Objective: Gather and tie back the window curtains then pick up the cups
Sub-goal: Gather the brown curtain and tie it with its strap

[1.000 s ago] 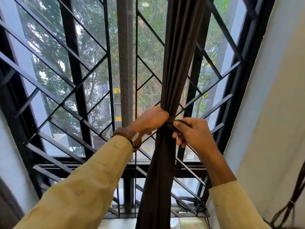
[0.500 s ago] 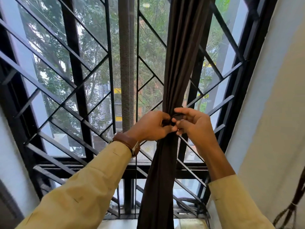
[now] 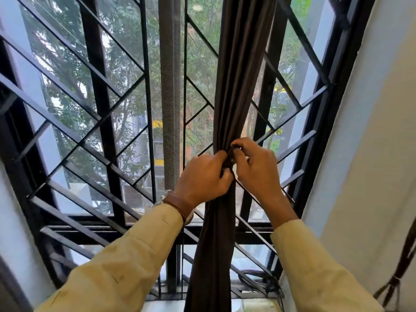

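Black window bars point(image 3: 101, 113) cross each other in slanted lines on the left side, and green trees show through the glass behind them. A grey rolled strip point(image 3: 170, 86) runs straight up and down in the middle of the window.

The person's left arm comes up from the bottom in a yellow sleeve point(image 3: 126, 255). A brown strap point(image 3: 180, 206) sits round the wrist. The left hand point(image 3: 202, 179) has its fingers curled round the dark brown curtain point(image 3: 238, 75) and squeezes it into one thin bunch.

The curtain hangs down from the top, just right of the middle, in front of the bars. It is narrow where the hands meet it and falls loose below them.

A dark band point(image 3: 231, 154) goes round the bunch at the hands. The right hand point(image 3: 256, 170) touches the left one and pinches this band with bent fingers and thumb. Its arm is in a yellow right sleeve point(image 3: 315, 266).

Black cables point(image 3: 258, 278) lie on the sill low down beside the curtain. A pale wall point(image 3: 371, 154) fills the right side, and dark cords point(image 3: 403, 266) hang at the far right edge.
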`<state>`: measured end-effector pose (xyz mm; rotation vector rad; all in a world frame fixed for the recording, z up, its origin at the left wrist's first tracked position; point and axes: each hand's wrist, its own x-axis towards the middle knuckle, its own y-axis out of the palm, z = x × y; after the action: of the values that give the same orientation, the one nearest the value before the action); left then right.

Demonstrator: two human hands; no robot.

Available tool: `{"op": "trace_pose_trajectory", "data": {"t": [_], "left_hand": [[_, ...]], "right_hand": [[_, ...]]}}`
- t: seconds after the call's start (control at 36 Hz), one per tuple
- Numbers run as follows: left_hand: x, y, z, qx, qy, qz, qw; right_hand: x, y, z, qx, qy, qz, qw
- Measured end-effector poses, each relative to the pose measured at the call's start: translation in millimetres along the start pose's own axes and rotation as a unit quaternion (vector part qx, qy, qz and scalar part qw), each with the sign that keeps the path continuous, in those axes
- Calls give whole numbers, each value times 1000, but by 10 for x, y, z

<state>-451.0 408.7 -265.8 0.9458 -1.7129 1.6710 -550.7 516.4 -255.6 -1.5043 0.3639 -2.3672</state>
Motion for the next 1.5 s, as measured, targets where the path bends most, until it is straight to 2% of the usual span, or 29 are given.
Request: {"op": "trace_pose_trajectory", "data": {"t": [0.17, 0.33, 0.44, 0.58, 0.75, 0.83, 0.89, 0.97, 1.08, 1.33, 1.5], "left_hand": [[-35, 40, -52, -5, 0, -33, 999], [-73, 87, -1, 13, 31, -35, 999], [-66, 97, 27, 25, 49, -41, 998], [-56, 111, 56, 44, 66, -34, 996], [-23, 135, 130, 4, 52, -18, 999], [39, 132, 189, -14, 0, 7, 1000], [91, 124, 227, -15, -33, 26, 999], [184, 83, 249, -32, -76, 82, 993], [335, 10, 250, -58, -122, 177, 975], [647, -161, 134, -119, -209, 352, 904], [619, -241, 167, -235, -258, 365, 863]], "right_hand": [[93, 56, -9, -28, 34, -21, 999], [188, 7, 11, -9, 80, 32, 996], [220, -19, -4, -25, 85, 43, 995], [167, 1, -12, -75, 51, 47, 995], [102, 25, -56, -39, 54, 96, 993], [29, 66, -74, -14, 64, 79, 995], [-35, 88, -80, 32, 101, 54, 993], [-111, 143, -107, 73, 170, 101, 978], [-166, 179, -117, 92, 189, 143, 967], [-154, 135, -46, 131, 188, 133, 964], [-59, 70, -106, 107, 220, 172, 954]]}}
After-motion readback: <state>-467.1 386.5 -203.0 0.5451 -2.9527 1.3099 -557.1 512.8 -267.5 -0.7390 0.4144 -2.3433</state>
